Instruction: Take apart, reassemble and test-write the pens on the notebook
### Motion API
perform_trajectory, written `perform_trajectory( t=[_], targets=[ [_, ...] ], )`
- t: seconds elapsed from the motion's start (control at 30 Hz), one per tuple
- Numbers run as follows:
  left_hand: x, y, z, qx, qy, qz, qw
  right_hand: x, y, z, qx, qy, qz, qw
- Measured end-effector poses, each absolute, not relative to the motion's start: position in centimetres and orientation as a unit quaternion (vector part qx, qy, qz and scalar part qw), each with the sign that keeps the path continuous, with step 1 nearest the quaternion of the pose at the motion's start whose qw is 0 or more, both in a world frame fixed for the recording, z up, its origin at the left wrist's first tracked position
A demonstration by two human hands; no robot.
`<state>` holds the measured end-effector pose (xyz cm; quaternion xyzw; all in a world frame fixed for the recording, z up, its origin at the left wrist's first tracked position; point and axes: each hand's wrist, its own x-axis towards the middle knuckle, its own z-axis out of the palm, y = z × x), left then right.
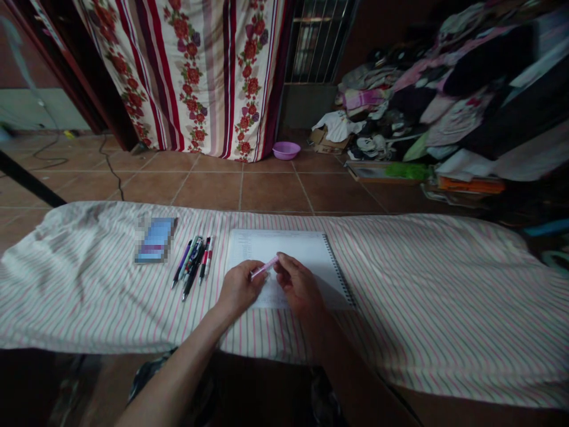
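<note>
Both my hands hold one pink pen [265,268] over a spiral notebook [311,249] that lies open on a striped cloth-covered surface [422,290]. My left hand [237,289] is closed on the pen's lower end. My right hand [297,284] pinches its upper end. Left of the notebook lie several pens [193,267] side by side, and a phone [155,239] further left.
Beyond the surface is a tiled floor [271,190] with a purple bowl [285,150] by a flowered curtain [200,71]. A heap of clothes [444,95] and books fills the right side. A cable [109,163] runs over the floor at left.
</note>
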<state>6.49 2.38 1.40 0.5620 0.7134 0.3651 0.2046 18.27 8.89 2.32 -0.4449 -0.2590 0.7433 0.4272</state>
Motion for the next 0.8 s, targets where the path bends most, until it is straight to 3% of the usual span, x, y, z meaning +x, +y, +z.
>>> perform_trajectory(
  t=[0.3,0.8],
  targets=[
    [8.0,2.1,3.8,0.617,0.754,0.209,0.084,18.9,8.8,2.3,-0.438,-0.285,0.739,0.425],
    [10.0,2.8,4.2,0.625,0.75,0.209,0.056,20.3,9.2,3.7,-0.45,-0.259,0.711,0.474]
  ],
)
